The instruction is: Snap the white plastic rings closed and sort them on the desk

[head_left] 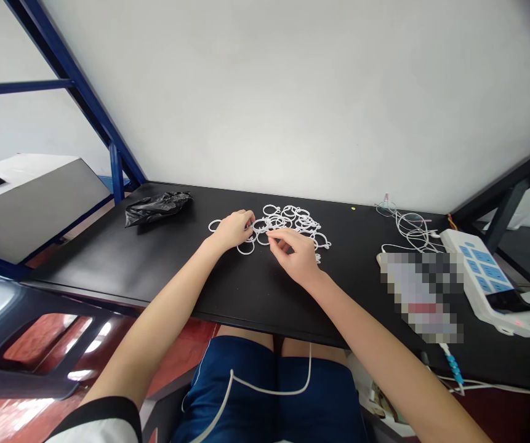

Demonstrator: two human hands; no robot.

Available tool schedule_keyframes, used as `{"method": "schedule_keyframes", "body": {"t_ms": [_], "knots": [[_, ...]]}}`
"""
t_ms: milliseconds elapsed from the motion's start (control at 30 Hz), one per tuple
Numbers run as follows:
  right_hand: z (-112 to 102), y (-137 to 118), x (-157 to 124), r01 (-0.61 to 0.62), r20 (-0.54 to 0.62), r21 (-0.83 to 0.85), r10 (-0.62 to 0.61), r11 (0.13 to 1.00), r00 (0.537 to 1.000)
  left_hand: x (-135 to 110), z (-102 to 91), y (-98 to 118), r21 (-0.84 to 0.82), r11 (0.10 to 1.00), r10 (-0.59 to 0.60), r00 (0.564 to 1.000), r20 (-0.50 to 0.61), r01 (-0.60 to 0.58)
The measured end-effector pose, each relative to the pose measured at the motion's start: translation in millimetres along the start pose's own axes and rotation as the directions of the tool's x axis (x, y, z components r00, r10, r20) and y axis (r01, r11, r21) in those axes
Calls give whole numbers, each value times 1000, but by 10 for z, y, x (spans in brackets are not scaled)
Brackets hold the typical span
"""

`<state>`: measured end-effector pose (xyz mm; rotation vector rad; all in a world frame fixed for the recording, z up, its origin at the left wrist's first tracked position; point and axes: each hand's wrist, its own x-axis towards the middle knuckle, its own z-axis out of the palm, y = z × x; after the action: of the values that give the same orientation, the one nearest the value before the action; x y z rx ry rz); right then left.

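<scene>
A heap of several white plastic rings [298, 220] lies on the black table [163, 264] near the wall. My left hand [233, 229] rests at the heap's left edge, fingers curled around one white ring. My right hand [295, 252] sits just in front of the heap, thumb and forefinger pinched on another ring. The two hands are close together, almost touching at the fingertips.
A crumpled black plastic bag [156, 207] lies at the back left. White cables [410, 229] and a white power strip [490, 280] with a dark phone on it sit at the right. Blue metal frame bars [117, 172] rise on the left.
</scene>
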<state>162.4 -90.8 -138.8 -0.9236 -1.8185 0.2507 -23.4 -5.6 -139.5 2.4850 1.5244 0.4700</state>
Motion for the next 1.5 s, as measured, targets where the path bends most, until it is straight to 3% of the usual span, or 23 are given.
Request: {"method": "schedule_keyframes", "body": {"t_ms": [100,200,367,567,767,1100,1300,1500], "knots": [[10,7,-11,-70,190,-1,69,998,979,-15,15,65,-6,999,43,999,-10,-43],[28,20,-40,-55,382,-38,65,998,922,-26,28,117,-17,997,75,997,-15,-75],[44,34,-57,-45,492,-74,76,996,868,-28,41,131,-43,993,109,993,-49,-111],[-8,38,-1,-103,462,-185,179,977,868,-37,6,138,-35,985,163,982,-93,-167],[-59,41,37,-197,427,-240,285,951,858,-64,-29,192,-58,964,237,940,-246,-258],[-61,72,46,-340,305,-305,429,890,850,-63,-20,206,-83,919,324,859,-395,-385],[-40,111,33,-272,172,-229,314,935,934,-45,21,233,-95,848,364,704,-610,-521],[-11,141,20,-193,26,-142,198,971,980,-56,18,276,-67,828,387,655,-649,-556]]}}
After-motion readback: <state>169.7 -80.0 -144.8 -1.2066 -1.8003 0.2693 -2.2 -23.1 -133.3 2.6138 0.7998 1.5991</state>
